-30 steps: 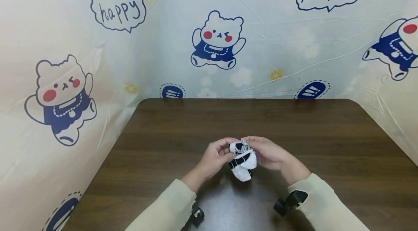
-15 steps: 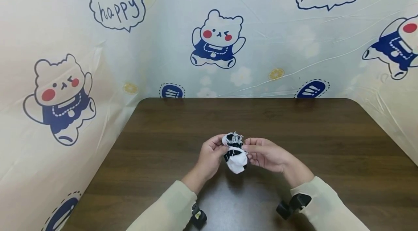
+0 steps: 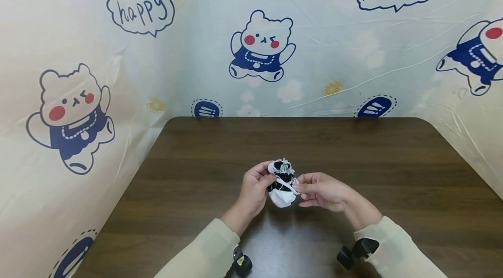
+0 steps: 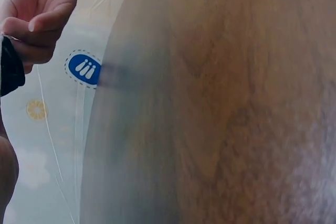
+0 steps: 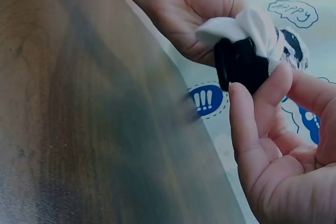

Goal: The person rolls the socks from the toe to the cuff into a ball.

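Observation:
A small black-and-white sock (image 3: 282, 197), loose white threads showing at its upper end, is held up above the table in the head view. My left hand (image 3: 251, 193) grips its left side between thumb and fingers. From the right, my right hand (image 3: 324, 191) pinches the white fabric edge between thumb and forefinger, its other fingers partly curled. The right wrist view shows the sock's black and white cloth (image 5: 244, 59) bunched between the left hand (image 5: 194, 11) and the right hand (image 5: 294, 145). Only a dark bit of sock (image 4: 10, 69) enters the left wrist view, beside the right hand (image 4: 39, 17).
A dark brown wooden table (image 3: 188, 169) spreads under both hands. Behind and at the sides hangs a pale curtain (image 3: 212, 16) printed with cartoon bears and lettering. Black wrist cameras (image 3: 359, 252) sit on both light sleeves.
The sock has shifted slightly left and up with my left hand. My right hand has moved from behind the sock to its right edge, and the white fabric there is now drawn rightward.

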`<state>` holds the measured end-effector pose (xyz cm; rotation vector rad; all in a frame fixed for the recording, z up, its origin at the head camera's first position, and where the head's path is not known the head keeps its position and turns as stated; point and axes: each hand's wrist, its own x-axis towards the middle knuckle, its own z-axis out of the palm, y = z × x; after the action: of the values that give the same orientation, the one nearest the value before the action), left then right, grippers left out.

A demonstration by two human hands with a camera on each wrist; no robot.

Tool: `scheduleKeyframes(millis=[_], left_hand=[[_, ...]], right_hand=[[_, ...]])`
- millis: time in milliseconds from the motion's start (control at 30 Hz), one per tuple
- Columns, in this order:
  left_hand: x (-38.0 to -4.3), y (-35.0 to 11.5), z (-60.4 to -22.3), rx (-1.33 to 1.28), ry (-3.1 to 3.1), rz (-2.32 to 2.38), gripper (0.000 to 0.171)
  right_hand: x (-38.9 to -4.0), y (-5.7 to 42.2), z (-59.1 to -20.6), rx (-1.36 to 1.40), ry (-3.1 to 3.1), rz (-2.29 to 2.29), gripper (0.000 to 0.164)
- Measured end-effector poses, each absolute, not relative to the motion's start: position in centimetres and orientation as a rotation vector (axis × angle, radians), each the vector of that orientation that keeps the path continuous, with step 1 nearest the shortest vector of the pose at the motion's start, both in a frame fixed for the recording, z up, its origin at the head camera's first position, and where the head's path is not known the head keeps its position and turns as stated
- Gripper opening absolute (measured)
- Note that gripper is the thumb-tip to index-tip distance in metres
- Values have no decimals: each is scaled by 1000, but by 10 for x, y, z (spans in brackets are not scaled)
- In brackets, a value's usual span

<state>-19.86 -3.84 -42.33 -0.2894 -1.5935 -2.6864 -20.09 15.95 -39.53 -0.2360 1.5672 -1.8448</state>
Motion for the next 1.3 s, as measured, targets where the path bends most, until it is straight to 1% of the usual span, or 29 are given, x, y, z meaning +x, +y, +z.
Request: scheduleKeyframes(millis=[133,333,433,600,733,933,1133,1233,1300], left_hand=[[-198,-39,-425,-336,-1647,-2635,35],[-199,-42,-426,-470,-1713,-2590,36],[-198,-44,-428,-527,-1727,-2637,38],[-200,-50,-431,-660,-1729,-2762,43],[-202,-55,-430,-787,-1768,-2813,41],[-202,-59,-427,-890,-1789,-2868,40],[-202,-59,-424,-874,-1908,-2739,44],[-201,-57,-423,-807,-1950,-2669,45],[-200,-56,-423,-761,-1957,-2644,44]], right_hand=[[-199,159,-396,-229,1555,-1879,4],[-195,159,-394,-256,1495,-1871,11],[-193,159,-394,-275,1469,-1861,16],[-193,159,-398,-302,1470,-1902,19],[-193,158,-400,-317,1457,-1932,19],[-191,158,-403,-361,1390,-1974,20],[-189,156,-404,-332,1382,-1994,16],[-187,154,-404,-272,1543,-1972,13],[-185,152,-403,-263,1754,-1945,15]])
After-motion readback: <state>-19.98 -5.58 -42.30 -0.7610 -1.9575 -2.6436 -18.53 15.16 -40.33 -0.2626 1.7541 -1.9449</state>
